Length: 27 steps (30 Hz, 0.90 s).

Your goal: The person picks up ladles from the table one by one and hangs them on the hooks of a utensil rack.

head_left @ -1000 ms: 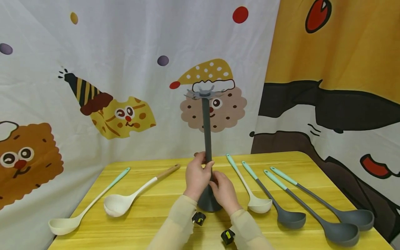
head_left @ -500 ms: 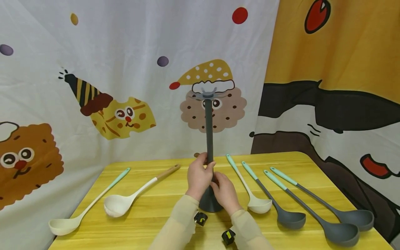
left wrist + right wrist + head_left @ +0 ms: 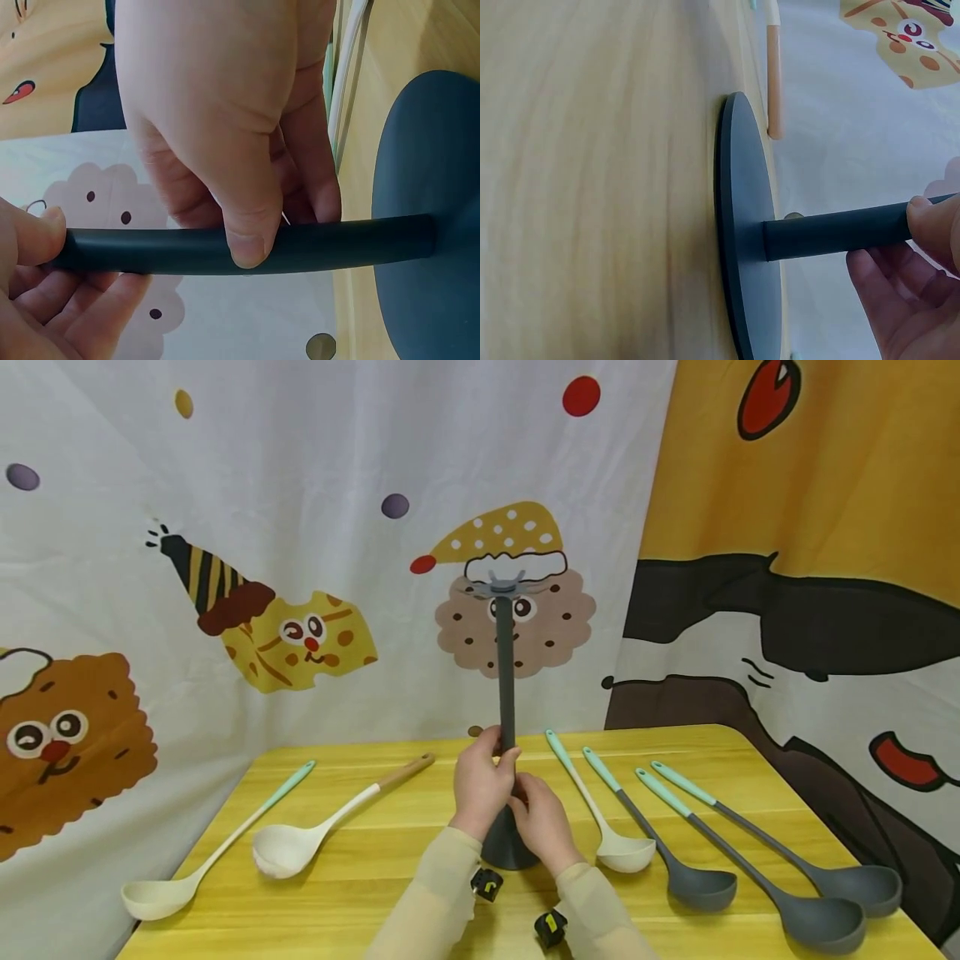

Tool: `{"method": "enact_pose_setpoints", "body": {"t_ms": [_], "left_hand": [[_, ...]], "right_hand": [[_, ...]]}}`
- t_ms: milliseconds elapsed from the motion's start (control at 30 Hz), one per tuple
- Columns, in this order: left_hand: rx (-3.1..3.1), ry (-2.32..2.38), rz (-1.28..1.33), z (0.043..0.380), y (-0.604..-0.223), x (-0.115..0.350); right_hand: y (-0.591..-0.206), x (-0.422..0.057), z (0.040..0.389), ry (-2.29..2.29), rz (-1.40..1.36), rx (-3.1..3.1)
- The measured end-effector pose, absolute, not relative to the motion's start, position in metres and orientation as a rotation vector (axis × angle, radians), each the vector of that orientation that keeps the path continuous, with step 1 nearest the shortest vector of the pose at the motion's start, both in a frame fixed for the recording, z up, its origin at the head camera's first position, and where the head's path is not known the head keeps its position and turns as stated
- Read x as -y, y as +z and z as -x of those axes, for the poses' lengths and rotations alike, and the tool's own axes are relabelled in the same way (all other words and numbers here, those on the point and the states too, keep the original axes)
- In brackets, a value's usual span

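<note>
Yellow tabletop [image 3: 300,918] under grey stand [image 3: 506,677], long axis upright, in left hand's [image 3: 482,787] and right hand's [image 3: 547,825] grip

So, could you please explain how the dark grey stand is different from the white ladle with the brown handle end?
Pose: the dark grey stand is upright, while the white ladle lies on the table.
Contact: the left hand and right hand hold the stand; neither touches the ladle.
Shape: the stand has a wide base, the ladle a rounded bowl.
Both have a long, slim shaft.
</note>
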<state>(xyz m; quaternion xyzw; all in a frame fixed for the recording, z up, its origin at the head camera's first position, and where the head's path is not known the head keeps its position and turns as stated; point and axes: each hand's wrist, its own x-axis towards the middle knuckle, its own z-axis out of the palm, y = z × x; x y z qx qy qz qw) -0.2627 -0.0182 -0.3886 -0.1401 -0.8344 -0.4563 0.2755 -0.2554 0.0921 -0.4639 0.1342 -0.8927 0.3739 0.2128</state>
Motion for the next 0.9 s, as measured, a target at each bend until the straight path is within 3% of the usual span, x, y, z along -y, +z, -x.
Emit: {"method": "enact_pose_setpoints", "body": {"t_ms": [367, 900], "left_hand": [[2.261, -1.221, 0.386, 0.264, -0.39, 0.019], [2.274, -1.191, 0.406, 0.264, -0.39, 0.02]], "right_hand": [[-0.462, -0.098, 0.256, 1.06, -0.413, 2.533], [-0.423, -0.135, 0.254, 0.896, -0.392, 2.83]]}}
